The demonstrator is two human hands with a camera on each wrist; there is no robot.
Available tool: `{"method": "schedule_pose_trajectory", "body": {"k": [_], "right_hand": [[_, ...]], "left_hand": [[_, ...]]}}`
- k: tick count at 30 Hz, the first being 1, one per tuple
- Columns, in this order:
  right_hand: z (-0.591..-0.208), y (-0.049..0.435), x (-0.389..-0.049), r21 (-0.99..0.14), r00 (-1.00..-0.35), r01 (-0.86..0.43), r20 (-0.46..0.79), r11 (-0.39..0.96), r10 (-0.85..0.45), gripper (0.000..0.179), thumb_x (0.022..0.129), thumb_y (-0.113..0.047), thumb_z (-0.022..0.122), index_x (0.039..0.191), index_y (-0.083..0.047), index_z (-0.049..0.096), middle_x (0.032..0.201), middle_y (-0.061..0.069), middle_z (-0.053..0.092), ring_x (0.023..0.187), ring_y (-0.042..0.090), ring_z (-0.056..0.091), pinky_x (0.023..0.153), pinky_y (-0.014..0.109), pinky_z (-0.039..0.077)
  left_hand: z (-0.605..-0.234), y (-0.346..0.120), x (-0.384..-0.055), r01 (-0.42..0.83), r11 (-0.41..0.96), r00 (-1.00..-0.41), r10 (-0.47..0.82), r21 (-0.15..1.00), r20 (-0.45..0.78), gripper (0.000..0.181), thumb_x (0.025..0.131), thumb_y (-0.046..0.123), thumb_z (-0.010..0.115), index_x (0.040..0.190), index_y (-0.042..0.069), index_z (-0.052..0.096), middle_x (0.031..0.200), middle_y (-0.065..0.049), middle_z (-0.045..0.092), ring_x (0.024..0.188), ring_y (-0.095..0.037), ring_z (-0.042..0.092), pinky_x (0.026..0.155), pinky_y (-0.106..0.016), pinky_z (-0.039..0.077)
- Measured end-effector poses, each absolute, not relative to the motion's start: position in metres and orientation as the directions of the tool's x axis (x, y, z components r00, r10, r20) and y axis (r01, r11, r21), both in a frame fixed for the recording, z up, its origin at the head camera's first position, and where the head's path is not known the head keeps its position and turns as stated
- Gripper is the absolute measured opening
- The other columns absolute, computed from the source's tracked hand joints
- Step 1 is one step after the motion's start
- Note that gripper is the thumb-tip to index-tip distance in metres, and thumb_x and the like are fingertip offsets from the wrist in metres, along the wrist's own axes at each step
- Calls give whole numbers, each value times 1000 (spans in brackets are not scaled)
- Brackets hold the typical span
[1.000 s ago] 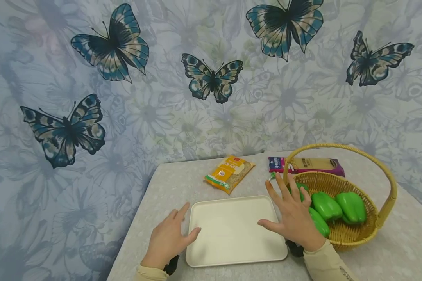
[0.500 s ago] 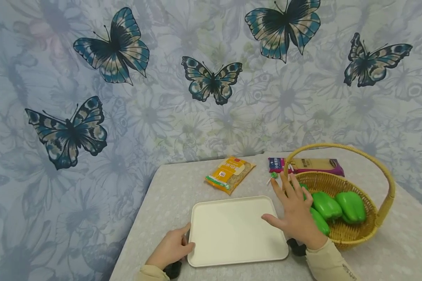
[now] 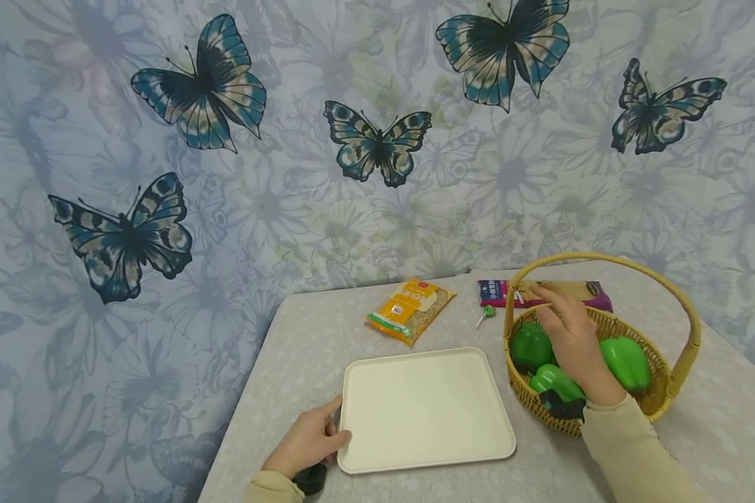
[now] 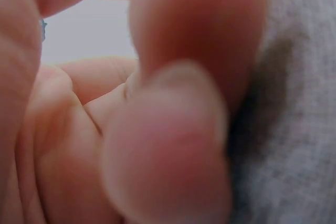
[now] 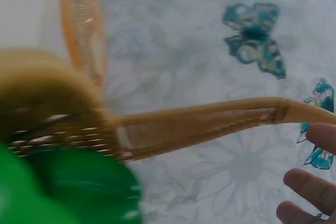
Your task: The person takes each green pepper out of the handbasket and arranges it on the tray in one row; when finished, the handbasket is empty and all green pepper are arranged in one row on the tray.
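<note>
My left hand (image 3: 310, 440) holds the left edge of a cream rectangular tray (image 3: 424, 412), its thumb on the rim and its other fingers curled at the side. In the left wrist view, curled fingertips (image 4: 168, 150) fill the picture and hide the tray. My right hand (image 3: 572, 342) hovers over a yellow wicker basket (image 3: 657, 412) with its fingers extended, under the arched handle (image 3: 604, 257). Around it in the basket lie green bell peppers: a dark one (image 3: 530, 347), one in front (image 3: 554, 381) and one at right (image 3: 626, 363). The hand and wrist cover part of the contents.
An orange bag of grain (image 3: 412, 311) lies behind the tray. A green lollipop (image 3: 487, 314) is left of the basket, and a long purple packet (image 3: 497, 293) lies behind it. The table meets a butterfly-patterned wall (image 3: 377, 230) at the back.
My left hand has moved from above the tray's left side down to its edge and taken hold. My right hand has shifted right, from beside the basket to over the peppers.
</note>
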State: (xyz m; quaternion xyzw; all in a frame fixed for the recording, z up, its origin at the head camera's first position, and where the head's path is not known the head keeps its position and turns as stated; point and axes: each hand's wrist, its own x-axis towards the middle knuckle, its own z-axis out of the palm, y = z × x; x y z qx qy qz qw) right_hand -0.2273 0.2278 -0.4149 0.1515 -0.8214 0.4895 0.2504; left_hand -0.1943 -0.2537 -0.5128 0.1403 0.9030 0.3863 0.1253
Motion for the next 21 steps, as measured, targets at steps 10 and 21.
{"method": "schedule_pose_trajectory", "body": {"k": [10,21], "right_hand": [[-406,269,-264,-789,-931,-312,366,529,-3,68,112,-50,21,149,-3,52,155,27,43,142,53,37,108,76,26],[-441,275,-270,-822,-930,-339,367,457,-31,62,112,-45,32,142,1,58,152,28,48,143,51,35,110,74,26]], "left_hand": [[-518,-252,-196,149,654,-924,359,742,-131,83,92,27,75,158,-3,34,68,0,62,51,-16,60,48,-33,53],[-521,-257,-200,153,666,-927,352,730,-127,82,93,26,74,159,-3,34,68,1,62,50,-16,61,48,-33,54]]}}
